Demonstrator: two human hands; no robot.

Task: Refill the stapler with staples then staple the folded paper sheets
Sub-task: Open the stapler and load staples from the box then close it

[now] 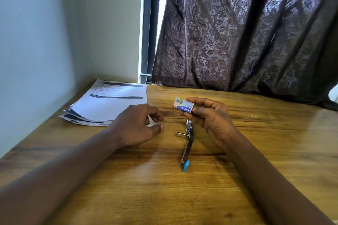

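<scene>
A small metal stapler (188,144) with a blue end lies opened out flat on the wooden table (256,151), in the middle. Just above it my right hand (210,117) holds a small blue and white staple box (183,106) between thumb and fingers. My left hand (139,126) rests on the table to the left of the stapler, fingers loosely curled, with a small white scrap under them. A stack of printed paper sheets (108,104) lies at the back left, near the wall.
A dark patterned curtain (247,33) hangs behind the table's far edge. A white wall (36,42) borders the left side.
</scene>
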